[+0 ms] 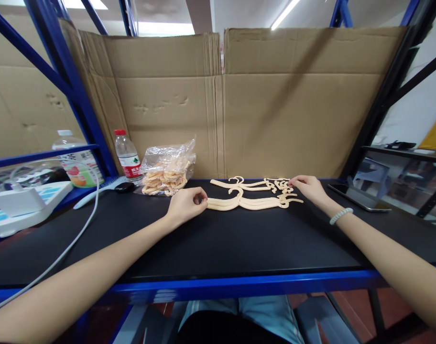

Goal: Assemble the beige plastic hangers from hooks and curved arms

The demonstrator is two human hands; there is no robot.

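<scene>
The hangers [252,196] lie in the middle of the black shelf [218,239], toward its back edge, just in front of the cardboard [275,105]. They are small, cream-coloured plastic pieces with curled hooks, lying flat in two rows: a nearer stack of several pressed together, and a looser row behind it whose right ends bunch into a tangle of hooks.

The left hand [185,204] sits at the left end of the nearer stack, fingers curled together and pinched on its tip. The right hand [309,187] rests at the right end of the back row, fingertips touching the bunched hooks; whether it grips them or only touches cannot be told. A white bead bracelet [341,215] circles the right wrist.

The shelf top is matte black with a blue front rail, set in a blue steel rack. Two flattened brown cardboard sheets stand upright along the back, meeting at a seam near the middle. Left of the hangers, a clear bag [168,167] holds more of the same cream pieces. Beside it stands a water bottle [127,154] with a red cap. A white cable [67,243] runs across the left part of the top from a white power strip [24,205]. On the right, a dark phone [357,197] lies flat. Ceiling strip lights glow above the cardboard.
</scene>
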